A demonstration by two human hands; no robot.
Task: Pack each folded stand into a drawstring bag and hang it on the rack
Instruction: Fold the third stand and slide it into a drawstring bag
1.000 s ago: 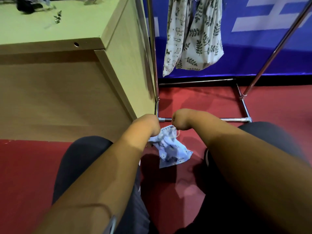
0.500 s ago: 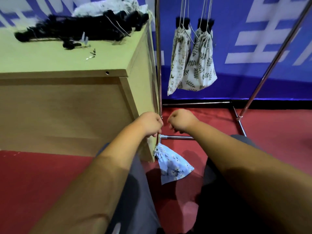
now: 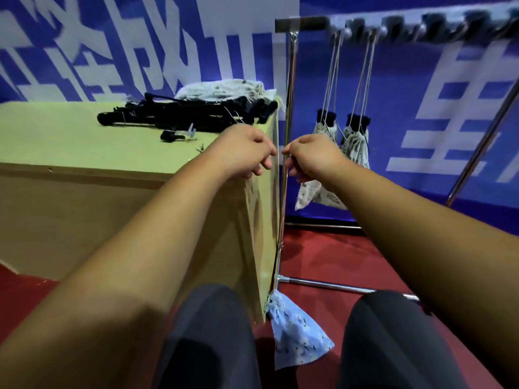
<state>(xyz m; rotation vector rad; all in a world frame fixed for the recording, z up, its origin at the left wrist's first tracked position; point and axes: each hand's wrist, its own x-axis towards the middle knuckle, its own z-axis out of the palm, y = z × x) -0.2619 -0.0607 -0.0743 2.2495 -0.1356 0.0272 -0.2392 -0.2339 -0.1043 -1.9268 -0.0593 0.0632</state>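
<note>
A light-blue drawstring bag [image 3: 297,336] hangs low between my knees, its bottom near the red floor. Its thin cords run straight up to my hands. My left hand [image 3: 247,153] and my right hand [image 3: 311,158] are raised side by side at table height, each pinching the cords. Two packed patterned bags [image 3: 351,147] hang by their strings from the metal rack [image 3: 306,23] behind my right hand. Several black folded stands [image 3: 179,113] lie on the green-topped table [image 3: 84,144], with a pile of folded cloth bags [image 3: 222,89] behind them.
The rack's upright pole [image 3: 289,113] stands right against the table's corner, and its base bars [image 3: 325,284] run across the red floor. A slanted rack leg [image 3: 483,147] rises at the right. A blue and white banner covers the wall behind.
Both hands have risen from near the floor to table height, pulling the cords up. The blue bag has lifted off the floor and now dangles below. The view has tilted upward.
</note>
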